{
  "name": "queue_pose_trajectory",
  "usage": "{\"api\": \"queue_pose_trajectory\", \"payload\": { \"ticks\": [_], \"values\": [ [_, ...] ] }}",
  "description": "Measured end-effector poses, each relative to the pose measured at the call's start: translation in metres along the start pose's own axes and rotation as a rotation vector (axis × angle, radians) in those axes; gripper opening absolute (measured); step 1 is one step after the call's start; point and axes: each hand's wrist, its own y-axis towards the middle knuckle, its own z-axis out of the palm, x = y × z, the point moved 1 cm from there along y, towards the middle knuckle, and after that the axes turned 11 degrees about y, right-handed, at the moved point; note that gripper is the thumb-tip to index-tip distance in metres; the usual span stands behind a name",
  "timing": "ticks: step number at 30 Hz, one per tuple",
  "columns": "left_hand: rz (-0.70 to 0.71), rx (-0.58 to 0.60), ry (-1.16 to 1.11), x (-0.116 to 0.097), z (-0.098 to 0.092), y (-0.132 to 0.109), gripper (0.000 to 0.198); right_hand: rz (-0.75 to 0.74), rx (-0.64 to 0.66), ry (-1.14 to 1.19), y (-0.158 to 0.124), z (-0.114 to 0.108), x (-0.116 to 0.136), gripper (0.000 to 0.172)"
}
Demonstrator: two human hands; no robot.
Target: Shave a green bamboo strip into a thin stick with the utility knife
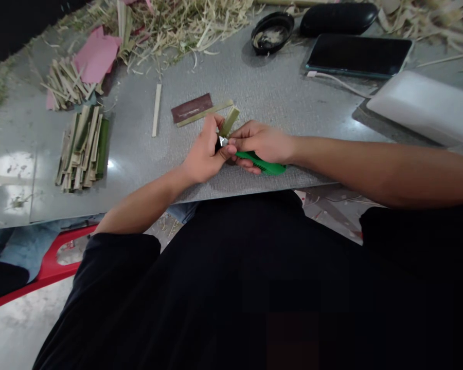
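Note:
My right hand [264, 144] is closed round the green handle of a utility knife [268, 165]. The knife's metal blade shows between my two hands, close to the fingertips. A short bamboo strip [230, 121] sticks up from my left hand [206, 154], whose fingers are closed on it beside the blade. The strip's lower end is hidden by my fingers. Just beyond my hands, a thin bamboo strip [216, 107] lies against a dark reddish-brown rectangular piece [192, 107]. Farther left, a pale narrow strip [157, 110] lies by itself on the grey table [139, 169].
Stacked bamboo pieces [83, 149] lie at left, below thin slivers [65, 82] and pink paper [96, 54]. Shavings [185, 25] cover the far edge. A black bowl [272, 33], black case [338, 18], phone [358, 54] and white cabled device [424, 105] stand right.

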Motion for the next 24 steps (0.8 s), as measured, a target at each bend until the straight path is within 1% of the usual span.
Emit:
{"api": "queue_pose_trajectory", "payload": {
  "ticks": [4,7,9,11,12,15,17,20,24],
  "values": [
    [0.013,0.008,0.022,-0.005,-0.001,-0.002,0.093,0.012,-0.014,-0.012,0.001,-0.003,-0.002,0.057],
    [0.025,-0.026,0.05,-0.007,-0.001,-0.003,0.085,-0.034,-0.047,-0.029,-0.001,0.001,0.001,0.056],
    [-0.017,-0.041,0.047,-0.006,-0.001,-0.003,0.078,-0.065,-0.091,-0.037,-0.002,0.005,0.002,0.055],
    [-0.039,-0.052,0.037,-0.004,0.0,-0.002,0.077,-0.085,-0.119,-0.039,-0.002,0.007,0.003,0.056],
    [-0.03,-0.056,0.035,-0.003,0.0,-0.002,0.078,-0.086,-0.11,-0.038,-0.002,0.007,0.003,0.058],
    [-0.003,-0.043,0.029,-0.001,0.0,-0.001,0.089,-0.052,-0.018,-0.024,0.0,0.003,0.0,0.063],
    [-0.024,-0.012,0.01,0.0,0.001,-0.001,0.094,-0.021,0.029,-0.016,0.001,0.0,-0.002,0.063],
    [-0.037,-0.001,-0.021,0.005,0.003,-0.001,0.09,-0.003,0.021,-0.012,0.001,-0.004,-0.002,0.061],
    [-0.036,-0.03,-0.015,0.011,0.006,0.001,0.082,0.01,-0.01,-0.021,0.0,-0.001,0.001,0.056]
  ]
}}
